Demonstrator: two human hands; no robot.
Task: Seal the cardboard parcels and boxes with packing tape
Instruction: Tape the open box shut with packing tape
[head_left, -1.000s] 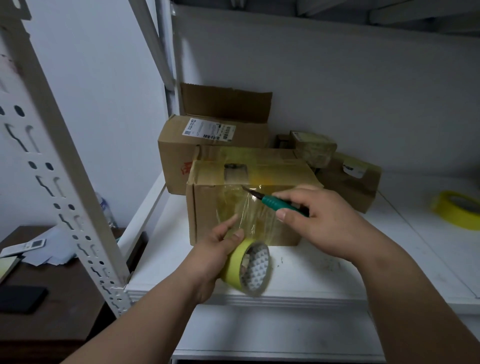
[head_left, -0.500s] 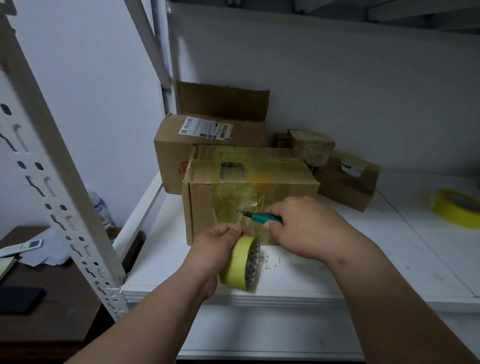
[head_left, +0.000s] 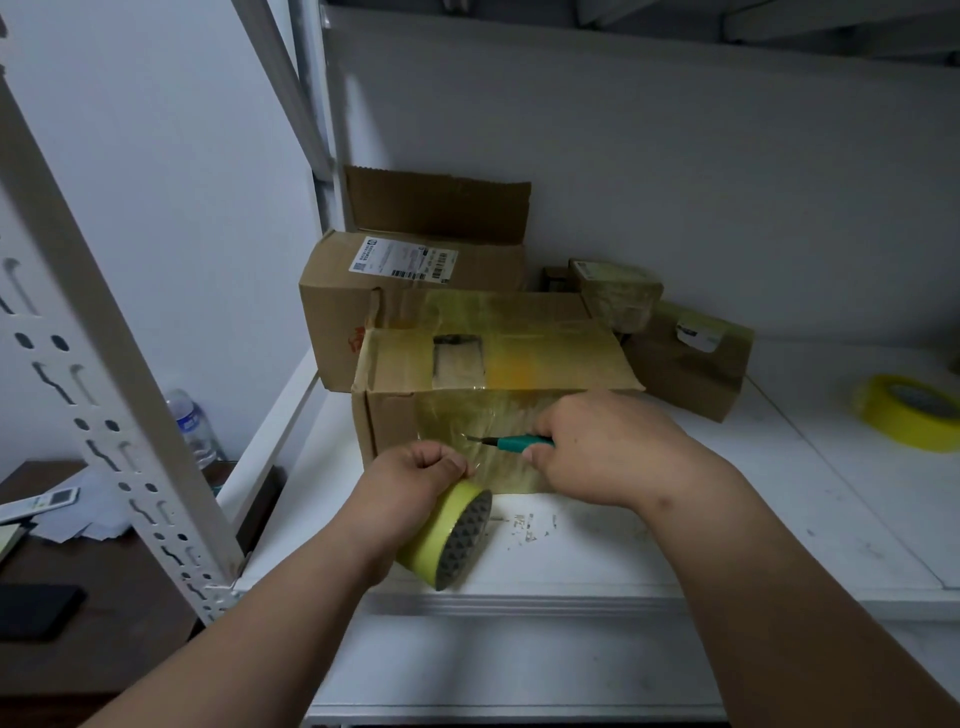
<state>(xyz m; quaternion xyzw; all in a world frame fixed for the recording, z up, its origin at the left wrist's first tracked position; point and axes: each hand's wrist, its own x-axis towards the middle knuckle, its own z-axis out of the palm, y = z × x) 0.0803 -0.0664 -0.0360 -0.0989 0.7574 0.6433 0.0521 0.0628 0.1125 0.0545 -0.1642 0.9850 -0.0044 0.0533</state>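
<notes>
A cardboard box (head_left: 498, 364) stands on the white shelf (head_left: 779, 509), its top and front covered in yellowish clear tape. My left hand (head_left: 415, 478) grips a yellow tape roll (head_left: 447, 535) low against the box's front face, a strip of tape running from the roll up the box. My right hand (head_left: 597, 452) holds a green-handled cutter (head_left: 514, 442), its blade pointing left at the tape just above the roll.
Behind stand a larger labelled box (head_left: 410, 291) with an open flap and two smaller taped parcels (head_left: 691, 358). A second yellow tape roll (head_left: 909, 410) lies at the right. A perforated rack post (head_left: 104, 364) rises at the left, beside a dark desk (head_left: 78, 571).
My right hand has lowered the cutter from the box's upper edge down to the tape near the roll. My left hand turned the roll and pressed it closer to the box front.
</notes>
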